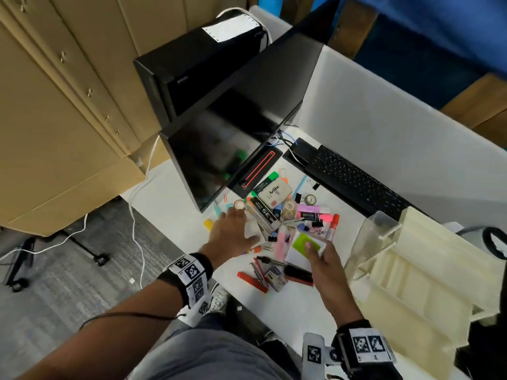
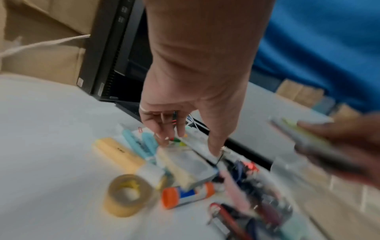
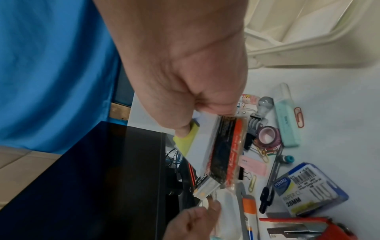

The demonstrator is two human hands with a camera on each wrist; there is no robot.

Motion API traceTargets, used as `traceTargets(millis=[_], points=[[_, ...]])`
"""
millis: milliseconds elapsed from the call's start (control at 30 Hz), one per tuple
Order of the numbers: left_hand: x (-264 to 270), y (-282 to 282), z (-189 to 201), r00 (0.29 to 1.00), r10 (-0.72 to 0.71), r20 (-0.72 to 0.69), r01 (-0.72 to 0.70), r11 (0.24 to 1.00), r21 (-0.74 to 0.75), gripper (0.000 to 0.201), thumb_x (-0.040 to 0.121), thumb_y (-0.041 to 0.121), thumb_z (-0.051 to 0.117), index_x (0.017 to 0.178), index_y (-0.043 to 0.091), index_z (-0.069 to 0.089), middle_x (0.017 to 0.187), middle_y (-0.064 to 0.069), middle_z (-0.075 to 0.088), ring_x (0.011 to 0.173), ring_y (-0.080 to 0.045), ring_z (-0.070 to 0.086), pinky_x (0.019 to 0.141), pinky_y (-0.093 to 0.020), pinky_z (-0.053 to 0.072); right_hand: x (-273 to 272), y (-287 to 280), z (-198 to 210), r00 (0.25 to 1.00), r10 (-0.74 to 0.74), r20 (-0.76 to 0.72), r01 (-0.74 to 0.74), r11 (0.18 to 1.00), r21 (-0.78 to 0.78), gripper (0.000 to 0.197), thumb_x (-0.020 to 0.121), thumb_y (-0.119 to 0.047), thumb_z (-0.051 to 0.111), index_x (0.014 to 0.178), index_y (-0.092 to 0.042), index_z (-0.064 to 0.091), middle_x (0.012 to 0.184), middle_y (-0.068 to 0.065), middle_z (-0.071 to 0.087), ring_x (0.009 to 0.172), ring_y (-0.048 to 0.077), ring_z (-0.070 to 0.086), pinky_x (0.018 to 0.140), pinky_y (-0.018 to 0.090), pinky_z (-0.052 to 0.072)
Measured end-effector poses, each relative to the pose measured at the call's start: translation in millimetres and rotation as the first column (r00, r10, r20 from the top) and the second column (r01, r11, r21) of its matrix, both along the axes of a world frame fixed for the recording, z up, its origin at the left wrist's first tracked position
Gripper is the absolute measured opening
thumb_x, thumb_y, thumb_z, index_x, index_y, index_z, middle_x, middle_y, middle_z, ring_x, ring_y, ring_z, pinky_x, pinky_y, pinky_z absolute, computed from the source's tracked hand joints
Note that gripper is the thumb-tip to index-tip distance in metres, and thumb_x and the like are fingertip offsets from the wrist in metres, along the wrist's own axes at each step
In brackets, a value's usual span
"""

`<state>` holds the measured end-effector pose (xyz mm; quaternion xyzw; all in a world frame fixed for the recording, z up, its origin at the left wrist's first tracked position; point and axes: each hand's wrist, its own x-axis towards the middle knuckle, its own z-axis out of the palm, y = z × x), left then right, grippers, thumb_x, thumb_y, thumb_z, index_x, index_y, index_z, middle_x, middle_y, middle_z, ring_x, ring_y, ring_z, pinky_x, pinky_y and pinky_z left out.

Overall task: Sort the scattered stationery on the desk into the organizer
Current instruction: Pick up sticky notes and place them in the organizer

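Note:
Stationery lies in a heap (image 1: 279, 215) on the white desk: markers, highlighters, binder clips, tape rolls, a glue stick (image 2: 187, 194). My right hand (image 1: 315, 253) grips a stack lifted above the heap, a white pad with a green sticky note (image 1: 306, 244) on top. A black-and-orange packet (image 3: 224, 152) sits against the pad's underside. My left hand (image 1: 241, 223) reaches over the heap's left side with relaxed fingers (image 2: 164, 128), holding nothing. A small tape roll (image 1: 239, 205) lies just beyond its fingertips. The cream organizer (image 1: 428, 270) stands to the right, a clear acrylic holder (image 1: 375, 237) beside it.
A black monitor (image 1: 233, 138) leans over the back of the heap, with a keyboard (image 1: 354, 182) behind and a PC tower (image 1: 197, 64) further back. A paper-clip box (image 3: 308, 191) and a red stapler (image 1: 252, 281) lie near the front. Cardboard boxes stand left of the desk.

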<state>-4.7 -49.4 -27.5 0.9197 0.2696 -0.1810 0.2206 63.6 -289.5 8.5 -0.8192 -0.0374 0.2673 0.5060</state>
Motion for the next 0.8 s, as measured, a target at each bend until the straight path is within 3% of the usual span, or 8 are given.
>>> traceTargets(millis=[67, 167, 300, 433, 500, 600, 700, 800], points=[[-3.7, -1.6, -9.7, 0.996, -0.061, -0.068, 0.07, 0.989, 0.132, 0.093, 0.076, 0.077, 0.066, 0.14, 0.012, 0.049, 0.126, -0.008, 0.051, 0.109, -0.027, 0.055, 0.089, -0.041, 0.054, -0.5, 0.2, 0.0, 0.999, -0.026, -0.02, 0.026, 1.0, -0.005, 0.037, 0.104, -0.044, 0.055, 0.134, -0.023, 0.056, 0.118, -0.007, 0.065, 0.112, 0.012, 0.061, 0.102, 0.038, 0.05], [-4.2, -5.8, -17.6, 0.993, -0.094, -0.07, 0.105, 0.977, 0.187, 0.099, 0.068, 0.081, 0.07, 0.137, 0.012, 0.051, 0.122, -0.008, 0.052, 0.105, -0.026, 0.056, 0.09, -0.042, 0.054, -2.7, 0.5, -1.2, 0.997, -0.046, -0.058, 0.046, 0.999, 0.004, 0.046, 0.102, -0.052, 0.056, 0.142, -0.028, 0.052, 0.131, -0.008, 0.065, 0.123, 0.011, 0.06, 0.109, 0.041, 0.048], [5.9, -4.6, -16.0, 0.989, -0.129, -0.079, 0.142, 0.969, 0.201, 0.103, 0.066, 0.077, 0.075, 0.138, 0.008, 0.05, 0.127, -0.011, 0.053, 0.11, -0.028, 0.056, 0.095, -0.041, 0.051, -3.4, -2.1, -7.5, 0.993, -0.074, -0.089, 0.074, 0.997, 0.003, 0.037, 0.101, -0.052, 0.059, 0.135, -0.037, 0.055, 0.131, -0.012, 0.067, 0.126, 0.012, 0.062, 0.111, 0.045, 0.048], [11.1, -5.2, -14.4, 0.984, -0.138, -0.113, 0.157, 0.971, 0.179, 0.107, 0.062, 0.072, 0.081, 0.14, 0.006, 0.048, 0.13, -0.012, 0.053, 0.114, -0.029, 0.055, 0.097, -0.04, 0.051, -5.9, -6.8, -9.7, 0.987, -0.102, -0.126, 0.104, 0.994, 0.009, 0.034, 0.1, -0.051, 0.061, 0.131, -0.036, 0.058, 0.13, -0.011, 0.068, 0.124, 0.011, 0.062, 0.112, 0.049, 0.048], [12.7, -4.3, -13.9, 0.985, -0.108, -0.134, 0.126, 0.982, 0.14, 0.116, 0.059, 0.068, 0.085, 0.147, 0.005, 0.04, 0.132, -0.013, 0.053, 0.115, -0.029, 0.055, 0.097, -0.039, 0.051, -7.9, -9.0, -8.4, 0.98, -0.127, -0.151, 0.133, 0.991, 0.032, 0.038, 0.098, -0.054, 0.062, 0.131, -0.035, 0.058, 0.131, -0.01, 0.068, 0.124, 0.012, 0.062, 0.112, 0.05, 0.048], [13.7, -0.8, -11.3, 0.991, -0.041, -0.127, 0.047, 0.998, 0.043, 0.129, 0.054, 0.069, 0.088, 0.151, 0.006, 0.029, 0.122, -0.009, 0.056, 0.104, -0.025, 0.057, 0.086, -0.037, 0.055, -9.8, -13.3, -8.8, 0.975, -0.146, -0.17, 0.16, 0.984, 0.074, 0.058, 0.087, -0.068, 0.064, 0.134, -0.037, 0.057, 0.134, -0.01, 0.068, 0.127, 0.015, 0.062, 0.112, 0.052, 0.048], [14.2, 5.1, -1.0, 0.991, 0.022, -0.131, -0.035, 0.994, -0.102, 0.13, 0.055, 0.067, 0.089, 0.151, 0.007, 0.025, 0.116, -0.006, 0.052, 0.098, -0.023, 0.056, 0.078, -0.034, 0.058, -10.0, -14.5, -5.8, 0.973, -0.153, -0.17, 0.173, 0.979, 0.111, 0.04, 0.097, -0.053, 0.064, 0.132, -0.033, 0.06, 0.127, -0.007, 0.072, 0.12, 0.016, 0.068, 0.108, 0.053, 0.052], [12.5, 13.7, 16.9, 0.987, 0.015, -0.159, -0.055, 0.966, -0.252, 0.112, 0.059, 0.056, 0.092, 0.144, 0.011, 0.034, 0.116, -0.002, 0.052, 0.1, -0.019, 0.055, 0.066, -0.026, 0.05, -8.8, -14.9, -0.1, 0.977, -0.109, -0.185, 0.135, 0.982, 0.13, 0.027, 0.103, -0.038, 0.062, 0.129, -0.03, 0.064, 0.122, -0.009, 0.074, 0.117, 0.012, 0.068, 0.108, 0.048, 0.052]])
